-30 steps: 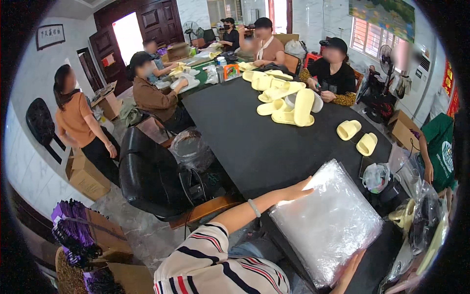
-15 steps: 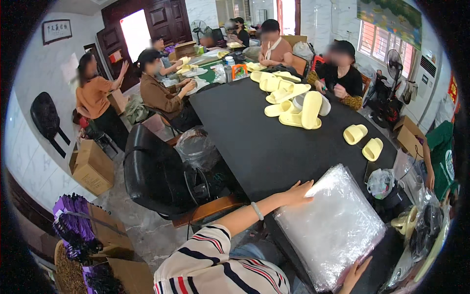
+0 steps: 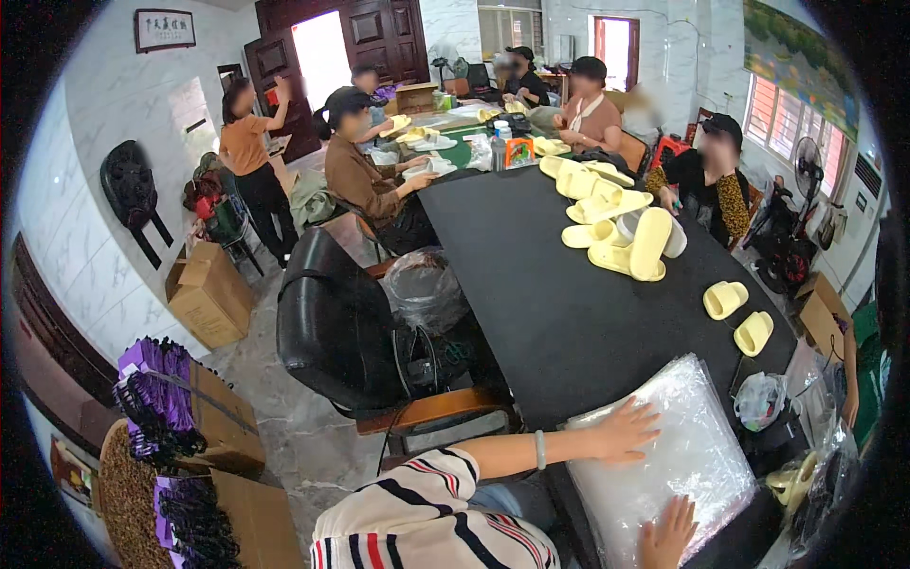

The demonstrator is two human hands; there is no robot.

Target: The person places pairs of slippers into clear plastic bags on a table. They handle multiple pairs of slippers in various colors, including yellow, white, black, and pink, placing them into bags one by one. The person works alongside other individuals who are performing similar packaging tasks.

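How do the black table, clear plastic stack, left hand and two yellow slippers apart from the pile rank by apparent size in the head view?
1. Black table
2. Clear plastic stack
3. Left hand
4. Two yellow slippers: too alike to rank between them

At the lower right, the left hand and right hand are resting spread on clear plastic. Right of centre, yellow slippers are lying on the black table. Left of centre, a chair is standing; at upper left, a person.
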